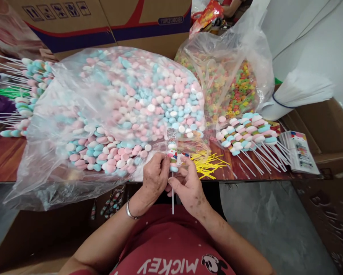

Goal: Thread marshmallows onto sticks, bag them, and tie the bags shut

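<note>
Between my two hands a candy skewer (173, 168) stands upright, its white stick (173, 202) pointing down toward me. A clear printed wrapper (170, 133) covers the candies. My left hand (155, 173) is closed on the wrapped skewer from the left side. On the right, my right hand (190, 187) pinches it low down, thumb beside the top of the stick. Yellow twist ties (207, 164) lie scattered just right of my hands. Farther right is a pile of unwrapped candy skewers (248, 131), sticks toward me.
A big clear bag of pastel candies (137, 91) fills the table's middle, with a bag of coloured ring candies (231, 88) behind right. Printed wrappers (300, 152) are stacked at right. More skewers (35, 80) stand left. Below the edge, a carton (53, 236) holds wrapped skewers.
</note>
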Tool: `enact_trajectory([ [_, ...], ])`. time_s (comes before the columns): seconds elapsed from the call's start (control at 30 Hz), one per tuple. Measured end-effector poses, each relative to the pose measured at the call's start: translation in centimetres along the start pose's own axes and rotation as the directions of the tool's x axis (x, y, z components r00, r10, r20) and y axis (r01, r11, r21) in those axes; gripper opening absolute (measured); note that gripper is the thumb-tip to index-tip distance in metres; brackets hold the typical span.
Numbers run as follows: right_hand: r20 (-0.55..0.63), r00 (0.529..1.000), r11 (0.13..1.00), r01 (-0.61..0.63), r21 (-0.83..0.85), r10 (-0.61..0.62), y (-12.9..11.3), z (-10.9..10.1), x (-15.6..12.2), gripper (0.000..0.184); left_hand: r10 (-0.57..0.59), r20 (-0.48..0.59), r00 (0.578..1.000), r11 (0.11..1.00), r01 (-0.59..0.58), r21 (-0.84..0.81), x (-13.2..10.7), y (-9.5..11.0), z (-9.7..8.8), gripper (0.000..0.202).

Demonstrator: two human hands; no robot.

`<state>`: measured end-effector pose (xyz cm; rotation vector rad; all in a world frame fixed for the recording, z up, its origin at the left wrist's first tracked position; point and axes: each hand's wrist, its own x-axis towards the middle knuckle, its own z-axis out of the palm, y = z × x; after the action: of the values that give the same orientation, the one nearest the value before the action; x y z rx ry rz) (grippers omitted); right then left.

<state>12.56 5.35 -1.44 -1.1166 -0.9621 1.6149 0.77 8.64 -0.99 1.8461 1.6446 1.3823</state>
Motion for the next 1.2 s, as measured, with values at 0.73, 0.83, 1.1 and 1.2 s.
enact_trajectory([
  [0.73, -0.059, 0.964, 0.942, 0.238, -0.237, -0.258, 0.4, -2.2, 0.7, 0.032, 0.000, 0.134, 0.991, 0.946, 0.043, -0.322, -1.3, -0.2, 0.3, 0.022],
  [0.83, 0.018, 0.989, 0.985, 0.147, -0.087, -0.146, 0.0, -1.7, 0.2, 0.028, -0.402, 0.134, 0.906, 0.633, 0.381, -0.674, 0.5, -0.1, 0.0, 0.030],
  [1.1, 0.159, 0.982, 0.989, -0.118, 0.088, 0.103, -0.6, -0.7, 0.1, 0.032, -0.486, 0.443, 0.753, 0.056, 0.533, -0.844, 3.8, 1.4, 0.7, 0.044],
  [1.2, 0.051, 0.998, 0.980, 0.045, -0.192, -0.036, -0.1, -1.1, -0.4, 0.038, -0.540, 0.435, 0.721, 0.028, 0.532, -0.846, 3.9, 1.6, 1.2, 0.034],
])
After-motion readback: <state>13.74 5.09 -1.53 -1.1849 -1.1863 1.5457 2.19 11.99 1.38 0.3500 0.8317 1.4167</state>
